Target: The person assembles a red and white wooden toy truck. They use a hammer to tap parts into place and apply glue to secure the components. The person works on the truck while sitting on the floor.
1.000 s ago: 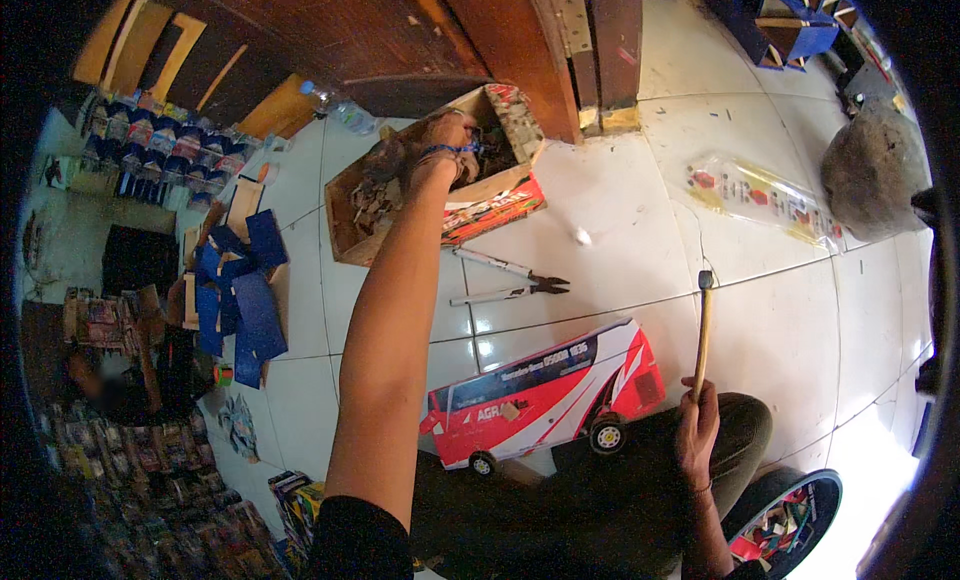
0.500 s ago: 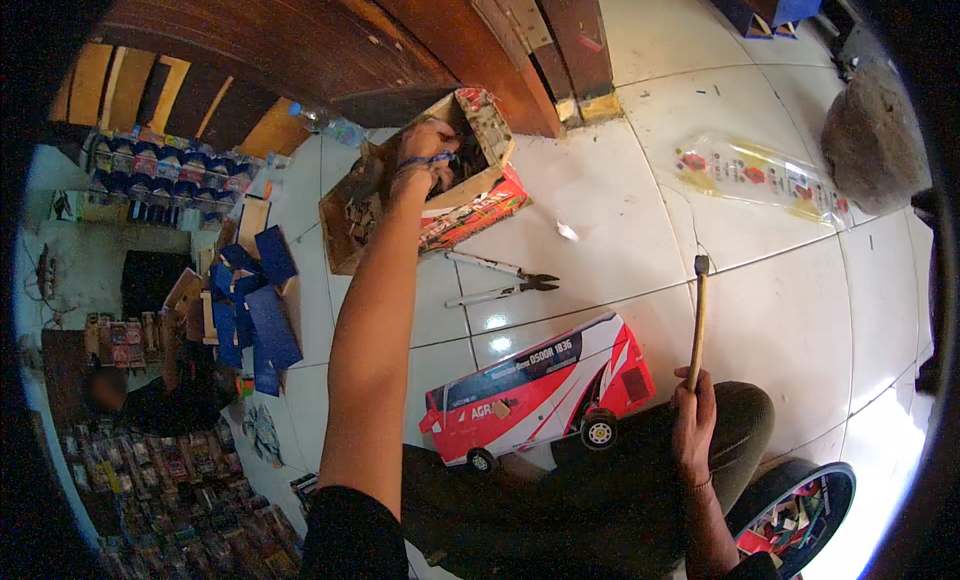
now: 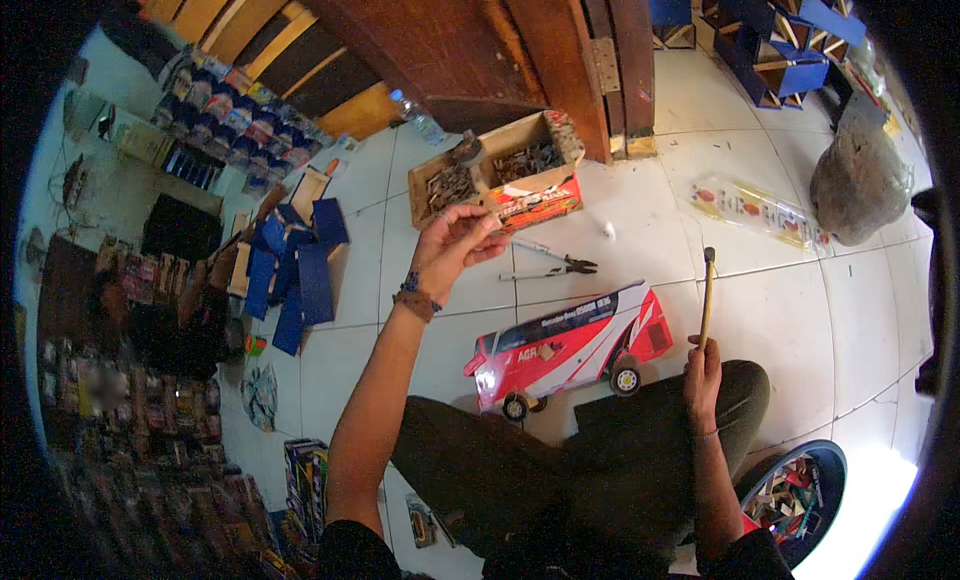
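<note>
My left hand point(image 3: 452, 248) is raised just in front of an open cardboard box point(image 3: 540, 202) divided into compartments of small dark metal pieces. Its thumb and fingertips are pinched together; whatever may be between them is too small to make out. In my right hand point(image 3: 703, 380) is a hammer point(image 3: 708, 295), gripped by its thin wooden handle with the head pointing away from me. Between the two hands, a red and white toy bus point(image 3: 570, 348) with black and yellow wheels rests by my legs. Pliers point(image 3: 555, 267) with white handles lie on the tiles behind it.
Blue panels point(image 3: 290, 270) are heaped at the left, near a person point(image 3: 185, 310). A plastic bottle point(image 3: 418, 117) stands by the wooden door point(image 3: 400, 40). Clear printed plastic point(image 3: 755, 212) and a grey rock-like lump point(image 3: 862, 180) lie right. A scrap-filled tub point(image 3: 800, 500) sits lower right.
My left hand has come out of the cardboard box and back toward me, fingers pinched. The whole view has shifted. My right hand still grips the hammer.
</note>
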Demonstrator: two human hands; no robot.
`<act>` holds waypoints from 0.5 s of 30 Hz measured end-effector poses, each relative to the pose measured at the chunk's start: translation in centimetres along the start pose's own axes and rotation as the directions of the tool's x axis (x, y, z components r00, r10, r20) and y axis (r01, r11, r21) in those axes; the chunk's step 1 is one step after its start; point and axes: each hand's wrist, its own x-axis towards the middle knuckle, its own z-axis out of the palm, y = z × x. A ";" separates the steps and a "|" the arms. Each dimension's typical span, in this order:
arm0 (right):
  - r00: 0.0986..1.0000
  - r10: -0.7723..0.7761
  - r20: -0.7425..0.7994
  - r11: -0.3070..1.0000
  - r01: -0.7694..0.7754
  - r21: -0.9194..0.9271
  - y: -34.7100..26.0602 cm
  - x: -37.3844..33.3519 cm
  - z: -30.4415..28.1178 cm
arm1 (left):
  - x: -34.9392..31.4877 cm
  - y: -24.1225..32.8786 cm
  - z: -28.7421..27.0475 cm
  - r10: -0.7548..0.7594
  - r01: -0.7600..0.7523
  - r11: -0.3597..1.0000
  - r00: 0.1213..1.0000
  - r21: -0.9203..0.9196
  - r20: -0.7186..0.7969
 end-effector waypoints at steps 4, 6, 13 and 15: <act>0.995 -0.098 -0.004 0.992 0.098 -0.080 -0.1 -0.7 -0.3 | -7.8 -0.9 -1.2 -0.002 0.002 0.995 1.000 -0.095 0.002; 0.983 -0.185 -0.009 0.973 0.182 -0.141 -0.2 -1.0 -0.4 | -10.3 -1.6 -1.6 -0.040 0.039 0.993 0.999 -0.115 -0.011; 0.987 -0.158 -0.009 0.944 0.149 -0.296 0.3 -1.2 -0.9 | -14.5 -5.8 -2.2 0.032 -0.047 0.991 0.992 -0.126 -0.120; 0.989 -0.146 0.012 0.932 0.141 -0.335 0.4 -1.1 -0.9 | -14.8 -7.8 -2.3 0.084 -0.094 0.994 0.984 -0.057 -0.155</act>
